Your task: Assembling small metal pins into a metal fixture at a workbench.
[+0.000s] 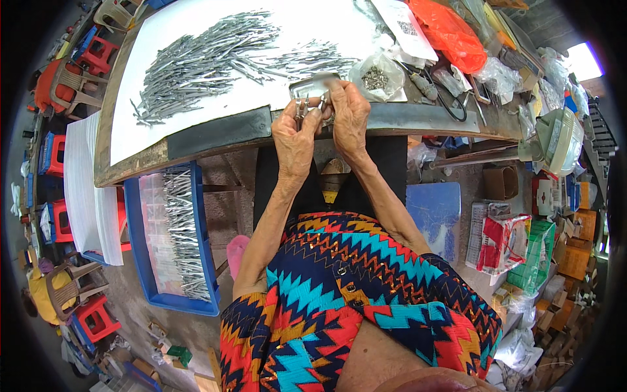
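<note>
At the near edge of the table, my left hand (295,138) is closed on slim shiny metal parts (301,108) that stick up between thumb and fingers. My right hand (351,117) sits close beside it, thumb and fingers pinched on a small metal part (322,102). The exact shape of these parts is too small to make out. Just beyond the fingers lies a shallow metal tray (305,85), partly hidden by the hands. A large heap of thin grey metal strips (196,68) covers the white sheet to the left, with a smaller heap (317,57) behind the tray.
A clear bag of small metal pieces (376,80) stands right of my hands. Farther right are a red plastic bag (450,32) and a cable (457,116). Below the table at left, a blue crate (210,261) holds more metal strips. Red stools (96,319) stand farther left.
</note>
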`<action>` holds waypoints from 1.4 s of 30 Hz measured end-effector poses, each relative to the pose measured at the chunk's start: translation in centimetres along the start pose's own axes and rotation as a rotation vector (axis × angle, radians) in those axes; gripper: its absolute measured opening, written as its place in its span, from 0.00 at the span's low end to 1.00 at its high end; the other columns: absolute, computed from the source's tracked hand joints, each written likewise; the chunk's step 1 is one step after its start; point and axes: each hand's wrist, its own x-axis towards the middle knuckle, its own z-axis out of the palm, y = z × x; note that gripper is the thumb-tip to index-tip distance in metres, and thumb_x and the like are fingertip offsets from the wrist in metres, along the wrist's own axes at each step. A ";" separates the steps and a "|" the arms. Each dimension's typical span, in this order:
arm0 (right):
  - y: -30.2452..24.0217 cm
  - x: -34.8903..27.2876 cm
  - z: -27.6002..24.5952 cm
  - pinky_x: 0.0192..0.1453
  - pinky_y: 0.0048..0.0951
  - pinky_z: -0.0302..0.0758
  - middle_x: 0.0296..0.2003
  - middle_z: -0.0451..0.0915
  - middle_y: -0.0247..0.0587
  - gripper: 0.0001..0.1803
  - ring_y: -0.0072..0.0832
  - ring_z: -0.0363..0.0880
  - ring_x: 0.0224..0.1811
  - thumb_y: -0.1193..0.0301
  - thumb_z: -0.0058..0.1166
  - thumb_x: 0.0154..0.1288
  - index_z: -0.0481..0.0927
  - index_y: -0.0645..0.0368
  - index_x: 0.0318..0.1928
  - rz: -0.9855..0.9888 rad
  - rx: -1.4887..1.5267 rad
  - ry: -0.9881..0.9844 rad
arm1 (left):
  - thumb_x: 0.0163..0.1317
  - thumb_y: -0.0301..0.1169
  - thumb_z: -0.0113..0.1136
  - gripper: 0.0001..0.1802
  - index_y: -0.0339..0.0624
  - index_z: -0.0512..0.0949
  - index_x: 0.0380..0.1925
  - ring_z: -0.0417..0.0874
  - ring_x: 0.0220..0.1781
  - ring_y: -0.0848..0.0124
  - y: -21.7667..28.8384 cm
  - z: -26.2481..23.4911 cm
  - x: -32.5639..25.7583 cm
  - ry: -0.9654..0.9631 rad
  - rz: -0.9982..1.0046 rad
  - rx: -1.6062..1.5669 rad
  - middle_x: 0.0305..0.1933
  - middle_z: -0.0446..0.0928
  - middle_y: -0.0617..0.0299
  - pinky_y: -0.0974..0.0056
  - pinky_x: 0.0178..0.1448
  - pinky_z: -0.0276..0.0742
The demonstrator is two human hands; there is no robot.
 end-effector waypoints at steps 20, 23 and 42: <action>-1.2 -0.8 0.8 0.24 0.14 0.65 0.27 0.78 0.40 0.16 0.14 0.67 0.21 0.66 0.43 0.66 0.67 0.68 0.44 0.023 0.129 -0.072 | 0.56 0.25 0.54 0.10 0.34 0.75 0.39 0.67 0.20 0.84 1.1 -0.3 0.4 -0.042 -0.049 0.002 0.20 0.72 0.66 0.80 0.21 0.56; -0.4 0.0 -0.1 0.26 0.16 0.66 0.23 0.75 0.35 0.14 0.15 0.68 0.23 0.68 0.46 0.65 0.70 0.67 0.43 0.040 0.131 -0.037 | 0.57 0.26 0.54 0.10 0.35 0.75 0.39 0.67 0.20 0.84 1.0 -0.2 0.2 -0.039 -0.014 -0.005 0.20 0.71 0.67 0.80 0.21 0.57; -1.3 -1.2 -0.4 0.24 0.24 0.65 0.22 0.70 0.35 0.07 0.18 0.66 0.22 0.72 0.46 0.60 0.69 0.64 0.29 -0.183 -0.187 -0.067 | 0.57 0.25 0.54 0.09 0.34 0.76 0.39 0.69 0.24 0.82 0.5 -0.1 -0.1 -0.026 0.064 0.091 0.22 0.72 0.68 0.79 0.27 0.64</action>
